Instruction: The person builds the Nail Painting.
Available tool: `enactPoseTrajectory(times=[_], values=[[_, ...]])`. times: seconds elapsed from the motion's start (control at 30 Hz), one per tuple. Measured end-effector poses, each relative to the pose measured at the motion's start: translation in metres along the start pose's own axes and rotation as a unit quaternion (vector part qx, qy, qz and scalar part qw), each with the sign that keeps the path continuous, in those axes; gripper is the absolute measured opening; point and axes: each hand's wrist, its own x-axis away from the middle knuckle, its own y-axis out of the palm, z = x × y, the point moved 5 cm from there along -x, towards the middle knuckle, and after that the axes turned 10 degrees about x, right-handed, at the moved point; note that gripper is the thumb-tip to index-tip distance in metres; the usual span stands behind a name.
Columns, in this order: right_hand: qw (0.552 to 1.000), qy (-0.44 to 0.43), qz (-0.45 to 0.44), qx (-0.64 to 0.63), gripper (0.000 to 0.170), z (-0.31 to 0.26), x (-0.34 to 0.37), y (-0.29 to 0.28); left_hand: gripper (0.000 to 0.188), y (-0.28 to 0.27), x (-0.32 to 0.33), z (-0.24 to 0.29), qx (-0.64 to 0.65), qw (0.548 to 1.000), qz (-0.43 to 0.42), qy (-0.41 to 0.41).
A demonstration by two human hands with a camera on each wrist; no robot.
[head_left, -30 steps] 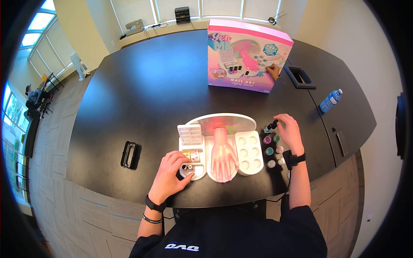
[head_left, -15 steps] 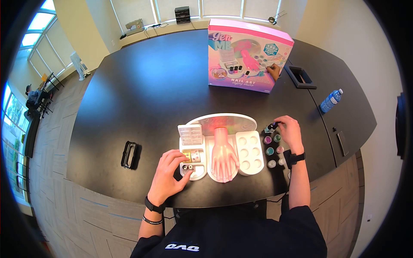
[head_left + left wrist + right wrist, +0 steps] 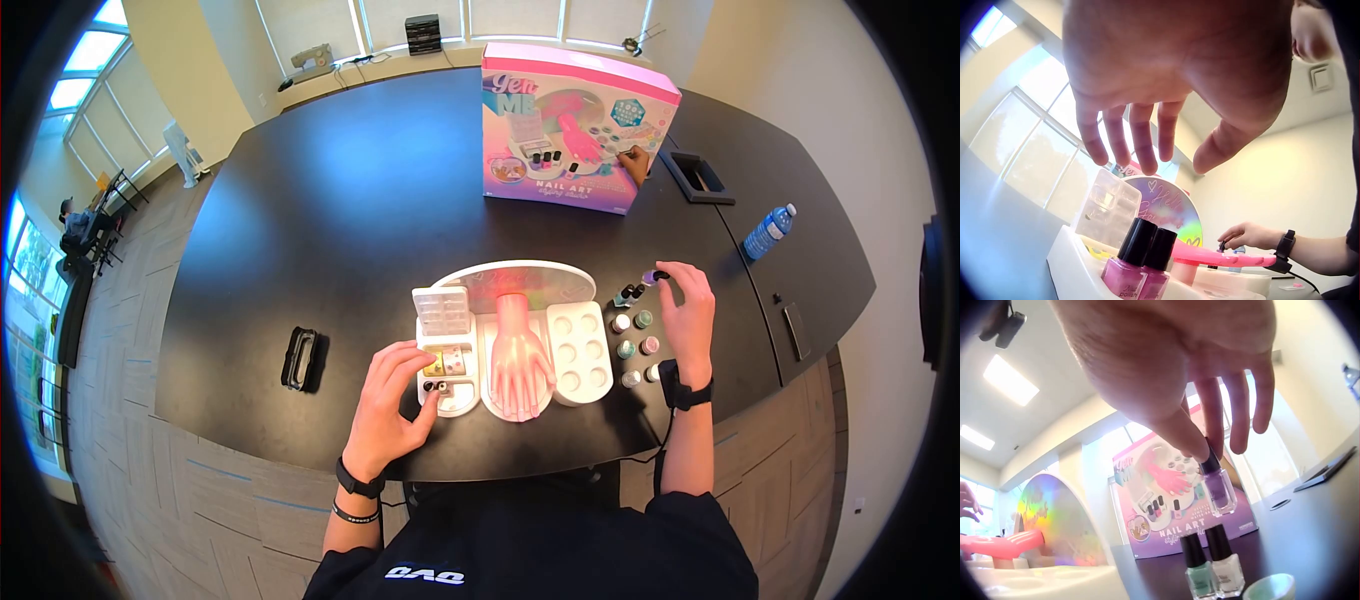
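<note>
My right hand (image 3: 688, 310) pinches a purple nail polish bottle (image 3: 1218, 492) by its black cap, with the bottle tilted. Below it in the right wrist view stand a green nail polish bottle (image 3: 1200, 577) and a whitish nail polish bottle (image 3: 1229, 572), side by side. My left hand (image 3: 385, 400) hovers at the left tray (image 3: 459, 402) of the white nail art stand, fingers spread and nothing between them. Two pink nail polish bottles (image 3: 1125, 269) with black caps stand in that tray under the palm. A pink model hand (image 3: 517, 365) lies palm down mid-stand.
Small glitter pots (image 3: 643, 319) stand in rows right of the white tray with round wells (image 3: 580, 355). Behind is the nail art box (image 3: 575, 130). A water bottle (image 3: 769, 232) stands far right, a black object (image 3: 299, 358) left. A person (image 3: 75, 220) sits in the background.
My right hand has picked up the purple polish bottle from beside the other bottles and moved it slightly up and right. The left hand stays almost in place over the tray.
</note>
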Motion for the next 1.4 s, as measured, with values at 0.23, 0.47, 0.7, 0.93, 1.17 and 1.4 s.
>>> enactPoseTrajectory(times=[0.23, 0.47, 0.7, 0.93, 1.17, 1.4], values=[[0.997, -0.040, 0.035, -0.064, 0.022, -0.055, 0.010, -0.017, 0.046, 0.003, 0.003, -0.003, -0.001, 1.000, 0.000, -0.002], [0.984, -0.134, -0.008, -0.117, 0.020, -0.116, 0.017, -0.021, 0.049, 0.004, 0.005, -0.005, 0.002, 1.000, -0.009, -0.017], [0.956, -0.190, -0.087, -0.208, 0.020, -0.157, 0.030, -0.005, 0.046, 0.002, 0.008, -0.005, -0.002, 1.000, 0.000, -0.019], [0.924, -0.235, -0.186, -0.238, 0.021, -0.191, 0.052, 0.023, 0.051, 0.004, 0.010, -0.009, 0.010, 0.998, -0.032, -0.044], [0.917, -0.263, -0.228, -0.194, 0.015, -0.210, 0.079, 0.053, 0.056, 0.005, 0.013, -0.012, 0.004, 0.997, -0.047, -0.060], [0.921, -0.266, -0.230, -0.167, 0.016, -0.217, 0.091, 0.069, 0.052, 0.003, 0.014, -0.010, -0.008, 0.997, -0.043, -0.058]])
